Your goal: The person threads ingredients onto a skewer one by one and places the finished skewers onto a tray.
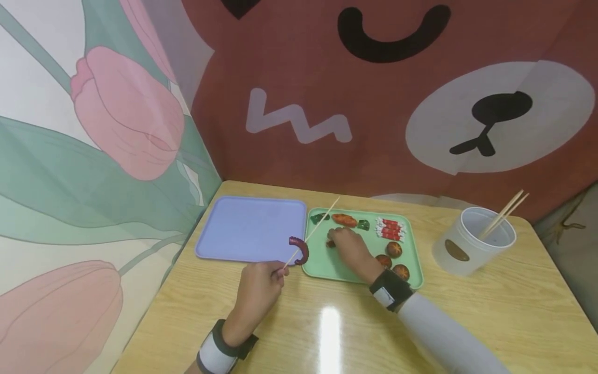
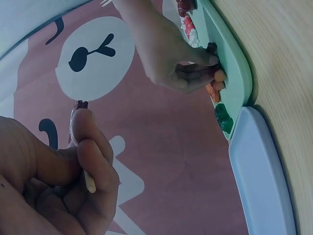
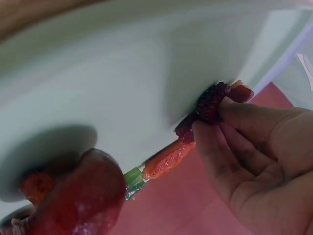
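My left hand [image 1: 259,288] pinches a thin wooden skewer [image 1: 324,219] near its lower end, seen end-on in the left wrist view. A curled, dark red toy octopus tentacle [image 1: 304,251] is threaded on the skewer just above the fingers. Over the green tray [image 1: 322,267] reaches my right hand [image 1: 350,252]. Its thumb and fingers pinch another dark, ridged tentacle [image 3: 210,103], at the tray surface in the right wrist view. Further back on the tray lie an orange piece [image 1: 344,220] and dark green pieces [image 1: 320,217].
Red-and-white pieces [image 1: 390,229] and several brown toy mushrooms [image 1: 394,249] lie on the tray's right side. A lilac tray [image 1: 254,228] stands at left. To the right, a white bucket [image 1: 460,254] holds skewers [image 1: 504,214]. Painted walls border the wooden table [image 1: 374,332].
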`<state>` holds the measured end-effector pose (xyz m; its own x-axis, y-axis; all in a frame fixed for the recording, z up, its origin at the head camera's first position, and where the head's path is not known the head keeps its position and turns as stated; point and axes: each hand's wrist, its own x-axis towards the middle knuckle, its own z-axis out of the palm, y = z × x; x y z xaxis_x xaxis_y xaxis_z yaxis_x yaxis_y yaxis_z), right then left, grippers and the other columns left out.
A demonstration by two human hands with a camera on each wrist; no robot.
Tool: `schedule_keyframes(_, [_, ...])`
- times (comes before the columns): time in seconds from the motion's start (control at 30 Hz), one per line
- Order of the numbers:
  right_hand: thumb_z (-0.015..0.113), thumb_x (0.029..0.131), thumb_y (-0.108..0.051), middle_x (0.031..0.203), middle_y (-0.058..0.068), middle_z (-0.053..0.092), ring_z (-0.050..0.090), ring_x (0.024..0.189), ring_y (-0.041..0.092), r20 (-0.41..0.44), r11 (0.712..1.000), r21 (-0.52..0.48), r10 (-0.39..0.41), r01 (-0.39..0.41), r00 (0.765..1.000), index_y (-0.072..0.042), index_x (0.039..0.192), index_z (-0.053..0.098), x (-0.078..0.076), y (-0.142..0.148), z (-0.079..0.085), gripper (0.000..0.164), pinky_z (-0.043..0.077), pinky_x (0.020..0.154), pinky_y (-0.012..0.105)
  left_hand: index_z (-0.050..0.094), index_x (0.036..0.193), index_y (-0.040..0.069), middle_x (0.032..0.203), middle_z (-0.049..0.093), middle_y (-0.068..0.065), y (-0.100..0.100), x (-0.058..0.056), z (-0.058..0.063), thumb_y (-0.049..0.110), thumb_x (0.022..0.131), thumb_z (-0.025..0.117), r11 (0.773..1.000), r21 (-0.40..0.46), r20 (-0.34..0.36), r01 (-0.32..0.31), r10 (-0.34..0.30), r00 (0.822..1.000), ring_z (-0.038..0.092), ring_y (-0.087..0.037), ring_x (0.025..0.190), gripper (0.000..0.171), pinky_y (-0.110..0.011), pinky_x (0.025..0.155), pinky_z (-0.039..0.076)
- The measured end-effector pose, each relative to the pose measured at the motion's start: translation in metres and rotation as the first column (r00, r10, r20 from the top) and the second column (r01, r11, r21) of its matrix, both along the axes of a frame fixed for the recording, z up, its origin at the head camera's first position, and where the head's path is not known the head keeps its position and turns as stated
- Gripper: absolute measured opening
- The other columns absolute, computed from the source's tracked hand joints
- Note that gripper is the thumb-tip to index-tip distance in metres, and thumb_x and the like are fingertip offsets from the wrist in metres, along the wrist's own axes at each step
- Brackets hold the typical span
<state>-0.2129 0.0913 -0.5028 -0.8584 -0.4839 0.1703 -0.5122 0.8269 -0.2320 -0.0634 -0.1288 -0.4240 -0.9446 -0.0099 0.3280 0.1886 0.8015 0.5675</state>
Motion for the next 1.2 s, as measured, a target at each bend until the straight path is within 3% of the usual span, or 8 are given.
schedule_keyframes(0.13, [0.071, 0.087, 0.008, 0.097, 0.010, 0.073, 0.071, 0.094, 0.027, 0.023, 0.990, -0.139, 0.008, -0.004, 1.000, -0.007, 0.095, 0.072, -0.001, 0.005, 0.016, 0.017, 0.062, 0.071, 0.039, 0.082, 0.081, 0.009, 0.076, 0.078, -0.002, 0.000, 0.000, -0.001, -0.012, 0.074, 0.073, 1.000, -0.004, -0.009, 0.002, -0.002, 1.000, 0.073, -0.016, 0.069, 0.024, -0.026, 0.060, 0.058])
schedule_keyframes(0.23, [0.071, 0.090, 0.005, 0.105, 0.013, 0.071, 0.069, 0.101, 0.031, 0.091, 0.960, -0.278, -0.016, 0.041, 0.996, -0.003, 0.107, 0.074, -0.002, 0.013, 0.036, 0.018, 0.061, 0.081, 0.043, 0.082, 0.082, 0.009, 0.076, 0.078, -0.002, 0.000, -0.001, -0.001, -0.012, 0.075, 0.073, 1.000, -0.006, 0.001, 0.003, -0.003, 1.000, 0.072, -0.014, 0.068, 0.023, -0.025, 0.060, 0.057])
schedule_keyframes(0.4, [0.073, 0.094, -0.009, 0.114, 0.013, 0.074, 0.071, 0.106, 0.031, 0.233, 0.838, -0.510, -0.083, 0.194, 0.969, -0.008, 0.118, 0.072, -0.007, 0.035, 0.074, 0.024, 0.059, 0.085, 0.046, 0.081, 0.081, 0.009, 0.074, 0.077, 0.000, 0.001, -0.003, -0.004, -0.012, 0.075, 0.073, 1.000, -0.009, 0.028, 0.010, -0.010, 1.000, 0.069, -0.011, 0.066, 0.023, -0.023, 0.059, 0.055])
schedule_keyframes(0.47, [0.074, 0.094, -0.013, 0.117, 0.013, 0.075, 0.073, 0.106, 0.029, 0.292, 0.772, -0.591, -0.065, 0.234, 0.954, -0.008, 0.121, 0.071, -0.006, 0.044, 0.089, 0.027, 0.061, 0.085, 0.043, 0.081, 0.081, 0.009, 0.074, 0.077, 0.000, 0.002, -0.003, -0.004, -0.011, 0.075, 0.073, 1.000, -0.007, 0.030, 0.017, -0.017, 0.999, 0.069, -0.011, 0.065, 0.023, -0.023, 0.059, 0.055])
schedule_keyframes(0.63, [0.074, 0.095, -0.026, 0.122, 0.014, 0.073, 0.077, 0.094, 0.017, 0.419, 0.664, -0.686, 0.027, 0.297, 0.908, -0.008, 0.129, 0.067, 0.001, 0.062, 0.118, 0.039, 0.062, 0.086, 0.027, 0.081, 0.080, 0.010, 0.073, 0.077, -0.001, 0.004, -0.005, -0.004, -0.011, 0.076, 0.074, 0.999, -0.005, 0.036, 0.035, -0.035, 0.999, 0.066, -0.010, 0.063, 0.022, -0.021, 0.057, 0.052])
schedule_keyframes(0.77, [0.073, 0.096, -0.027, 0.128, 0.015, 0.070, 0.075, 0.095, 0.012, 0.483, 0.617, -0.715, 0.094, 0.329, 0.871, -0.007, 0.133, 0.065, 0.006, 0.067, 0.130, 0.042, 0.061, 0.089, 0.025, 0.081, 0.080, 0.009, 0.072, 0.077, -0.001, 0.006, -0.007, -0.003, -0.011, 0.077, 0.074, 0.999, -0.002, 0.042, 0.049, -0.049, 0.998, 0.065, -0.009, 0.062, 0.021, -0.020, 0.056, 0.051])
schedule_keyframes(1.0, [0.075, 0.094, -0.020, 0.128, 0.016, 0.070, 0.075, 0.095, 0.012, 0.514, 0.586, -0.732, 0.140, 0.347, 0.846, -0.003, 0.130, 0.066, 0.011, 0.069, 0.136, 0.040, 0.060, 0.090, 0.022, 0.081, 0.080, 0.009, 0.073, 0.077, 0.000, 0.009, -0.008, -0.002, -0.011, 0.076, 0.073, 0.998, -0.002, 0.056, 0.064, -0.064, 0.996, 0.066, -0.008, 0.064, 0.022, -0.021, 0.059, 0.054])
schedule_keyframes(1.2, [0.077, 0.093, -0.021, 0.131, 0.019, 0.068, 0.076, 0.094, 0.012, 0.534, 0.603, -0.715, 0.144, 0.354, 0.833, -0.006, 0.131, 0.067, 0.012, 0.068, 0.134, 0.042, 0.058, 0.090, 0.019, 0.081, 0.079, 0.009, 0.072, 0.077, -0.002, 0.010, -0.008, -0.003, -0.011, 0.076, 0.073, 0.998, -0.002, 0.068, 0.064, -0.064, 0.996, 0.064, -0.008, 0.062, 0.022, -0.020, 0.057, 0.052])
